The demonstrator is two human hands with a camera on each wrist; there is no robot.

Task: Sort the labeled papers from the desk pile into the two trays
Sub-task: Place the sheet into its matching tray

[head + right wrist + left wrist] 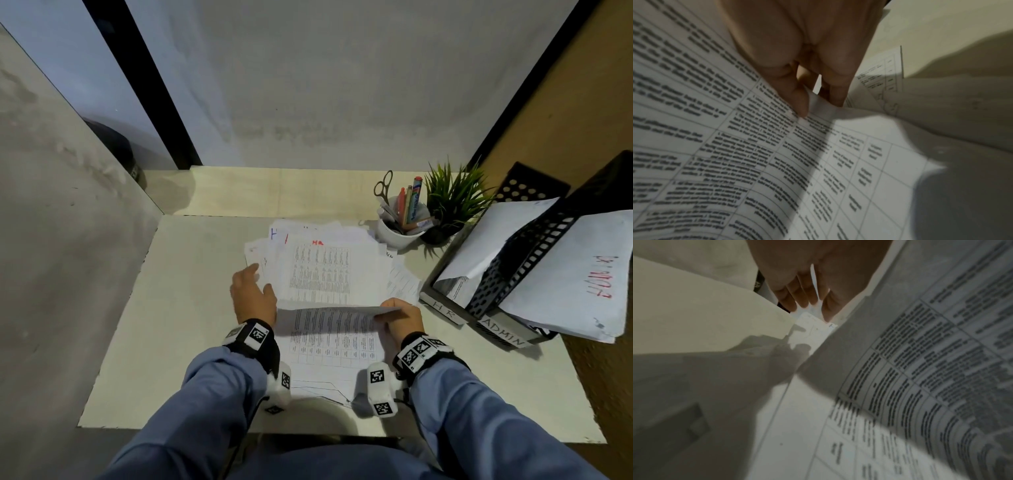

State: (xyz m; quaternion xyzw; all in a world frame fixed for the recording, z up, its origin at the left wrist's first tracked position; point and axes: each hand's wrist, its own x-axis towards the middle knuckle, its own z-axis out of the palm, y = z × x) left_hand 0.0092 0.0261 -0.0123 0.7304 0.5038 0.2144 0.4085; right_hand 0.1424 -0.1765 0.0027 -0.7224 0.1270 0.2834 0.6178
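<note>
A person in blue sleeves sits at a pale desk (144, 359) with a fanned pile of printed papers (322, 270) at its middle, some marked HR in red or blue. The right hand (404, 320) pinches the far right corner of one printed sheet (329, 335), thumb on the printed face and fingers behind it, bending it up toward the person. The left hand (251, 296) rests with relaxed, nearly straight fingers on the pile's left edge, holding nothing. To the right stand two black perforated trays, one labeled HR (445, 306), the other ADMIN (503, 334), each holding papers. Behind the pile sit a white pen cup (399, 231) and a small green plant (452, 200).
</note>
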